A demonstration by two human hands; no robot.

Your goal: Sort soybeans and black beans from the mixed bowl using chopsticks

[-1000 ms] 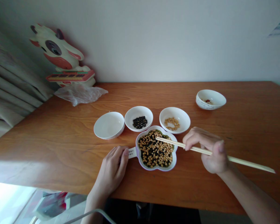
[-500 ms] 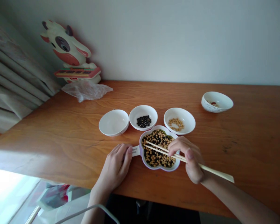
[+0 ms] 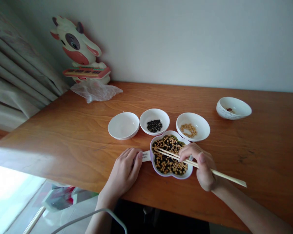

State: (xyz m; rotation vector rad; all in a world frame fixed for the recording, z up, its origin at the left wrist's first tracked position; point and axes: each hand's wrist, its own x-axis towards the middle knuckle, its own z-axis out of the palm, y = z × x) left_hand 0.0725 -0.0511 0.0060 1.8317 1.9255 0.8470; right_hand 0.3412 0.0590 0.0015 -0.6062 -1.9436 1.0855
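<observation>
A flower-shaped white dish [image 3: 188, 171] full of mixed black, yellow and green beans sits near the table's front edge. My right hand [image 3: 200, 165] is closed round a pair of wooden chopsticks [image 3: 222, 174], whose tips lie over the beans at the dish's left side. My left hand [image 3: 124, 172] rests flat on the table, fingers stretched out, fingertips touching the dish's small handle [image 3: 146, 156]. Behind the dish stand three white bowls: an empty one [image 3: 123, 125], one with black beans [image 3: 154, 121], one with yellow beans [image 3: 192, 126].
A patterned white bowl [image 3: 233, 108] with something red inside stands at the right back. A cow figure [image 3: 80, 52] and a crumpled plastic bag [image 3: 95, 91] sit at the back left by a curtain [image 3: 19, 74]. The wooden table [image 3: 63, 130] ends close to me.
My right hand moved left with the chopsticks, bringing the tips from the dish's far side across the beans to its left part. The view shifted a little left. The left hand stayed put.
</observation>
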